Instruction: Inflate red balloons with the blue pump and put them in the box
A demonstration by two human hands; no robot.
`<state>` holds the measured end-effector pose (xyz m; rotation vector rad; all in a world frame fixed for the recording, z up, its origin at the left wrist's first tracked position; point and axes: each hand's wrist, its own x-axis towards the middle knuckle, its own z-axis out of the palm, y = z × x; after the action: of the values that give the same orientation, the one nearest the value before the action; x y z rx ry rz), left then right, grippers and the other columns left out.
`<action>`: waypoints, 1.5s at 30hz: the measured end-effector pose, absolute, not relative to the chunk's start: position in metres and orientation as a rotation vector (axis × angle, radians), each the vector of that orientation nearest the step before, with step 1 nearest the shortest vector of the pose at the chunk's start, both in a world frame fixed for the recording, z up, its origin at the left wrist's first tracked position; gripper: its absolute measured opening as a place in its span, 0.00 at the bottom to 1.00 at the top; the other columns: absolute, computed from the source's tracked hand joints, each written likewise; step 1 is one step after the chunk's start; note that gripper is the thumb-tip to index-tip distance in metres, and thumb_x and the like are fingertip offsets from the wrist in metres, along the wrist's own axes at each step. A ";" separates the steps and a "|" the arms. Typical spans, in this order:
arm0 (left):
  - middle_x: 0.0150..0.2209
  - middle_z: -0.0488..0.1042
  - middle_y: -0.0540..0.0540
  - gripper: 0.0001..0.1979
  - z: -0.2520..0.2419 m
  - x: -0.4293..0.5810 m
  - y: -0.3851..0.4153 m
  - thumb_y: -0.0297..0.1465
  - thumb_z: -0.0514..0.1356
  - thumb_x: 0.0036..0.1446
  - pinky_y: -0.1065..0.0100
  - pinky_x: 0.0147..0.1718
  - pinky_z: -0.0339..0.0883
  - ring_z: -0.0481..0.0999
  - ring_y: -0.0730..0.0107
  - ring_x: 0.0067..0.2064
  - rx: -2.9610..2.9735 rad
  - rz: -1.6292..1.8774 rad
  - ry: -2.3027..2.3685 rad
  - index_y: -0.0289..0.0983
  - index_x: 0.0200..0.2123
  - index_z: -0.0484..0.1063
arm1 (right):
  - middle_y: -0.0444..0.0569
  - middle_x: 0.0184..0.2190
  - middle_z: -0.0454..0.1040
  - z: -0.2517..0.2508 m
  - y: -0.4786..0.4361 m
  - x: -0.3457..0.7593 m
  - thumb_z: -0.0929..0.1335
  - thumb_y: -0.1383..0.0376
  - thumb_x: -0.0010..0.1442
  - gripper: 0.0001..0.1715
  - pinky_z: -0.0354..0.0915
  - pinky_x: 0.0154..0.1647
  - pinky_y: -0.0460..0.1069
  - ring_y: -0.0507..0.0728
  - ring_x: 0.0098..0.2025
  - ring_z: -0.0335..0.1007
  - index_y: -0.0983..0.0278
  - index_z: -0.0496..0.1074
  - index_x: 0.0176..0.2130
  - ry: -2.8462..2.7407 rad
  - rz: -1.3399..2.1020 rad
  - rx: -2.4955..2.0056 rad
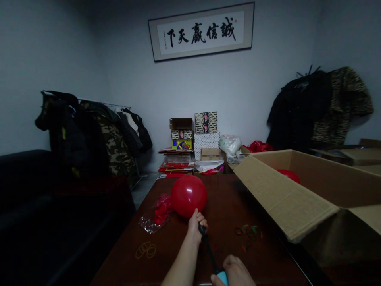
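Observation:
A round, inflated red balloon (188,195) sits over the table at the end of a hand pump (212,254), which has a black nozzle and shaft and a light blue part. My left hand (198,227) is closed around the balloon's neck where it meets the nozzle. At the bottom edge, my right hand (235,271) grips the blue part of the pump; some of its fingers are cut off by the frame. Left of the balloon lies a clear plastic bag (161,212) of uninflated red balloons.
Yellow rubber bands (145,250) and several coloured bands (249,234) lie on the dark wooden table (169,262). An open cardboard box (285,194) with a red balloon (289,174) inside stands at right. Stacked boxes (206,137) rise behind; a dark sofa (26,210) is at left.

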<state>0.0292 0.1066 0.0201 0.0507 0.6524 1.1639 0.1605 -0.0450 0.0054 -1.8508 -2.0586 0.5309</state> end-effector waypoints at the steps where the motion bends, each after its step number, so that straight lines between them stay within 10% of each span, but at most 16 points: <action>1: 0.12 0.50 0.59 0.20 0.018 0.031 0.104 0.35 0.55 0.61 0.80 0.12 0.48 0.52 0.83 0.11 0.063 1.170 0.658 0.39 0.20 0.50 | 0.60 0.40 0.73 0.011 -0.042 0.158 0.62 0.50 0.56 0.27 0.60 0.51 0.56 0.66 0.46 0.68 0.69 0.74 0.39 -2.061 0.532 -1.853; 22: 0.10 0.53 0.58 0.23 -0.003 0.044 0.092 0.48 0.57 0.52 0.69 0.19 0.63 0.57 0.77 0.12 0.448 1.537 0.962 0.40 0.17 0.52 | 0.56 0.42 0.75 -0.020 -0.031 0.155 0.62 0.64 0.60 0.13 0.58 0.55 0.62 0.64 0.49 0.68 0.64 0.75 0.37 -2.025 0.275 -1.994; 33: 0.10 0.59 0.55 0.27 0.016 0.002 0.059 0.54 0.62 0.45 0.66 0.17 0.66 0.62 0.74 0.13 0.765 1.473 0.927 0.39 0.17 0.55 | 0.53 0.33 0.77 -0.002 0.005 0.181 0.51 0.58 0.68 0.31 0.63 0.43 0.49 0.57 0.39 0.73 0.64 0.75 0.30 -1.836 0.453 -1.967; 45: 0.11 0.62 0.53 0.28 0.001 -0.016 0.022 0.59 0.59 0.42 0.67 0.17 0.65 0.63 0.73 0.13 0.727 1.420 0.973 0.39 0.18 0.57 | 0.64 0.39 0.77 -0.025 0.072 0.121 0.55 0.58 0.65 0.28 0.65 0.44 0.58 0.67 0.45 0.73 0.72 0.76 0.37 -1.793 0.353 -2.165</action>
<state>-0.0164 0.0221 0.0014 0.7266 0.9734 1.4198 0.1209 0.0725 -0.0245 -2.1652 -1.7933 0.3526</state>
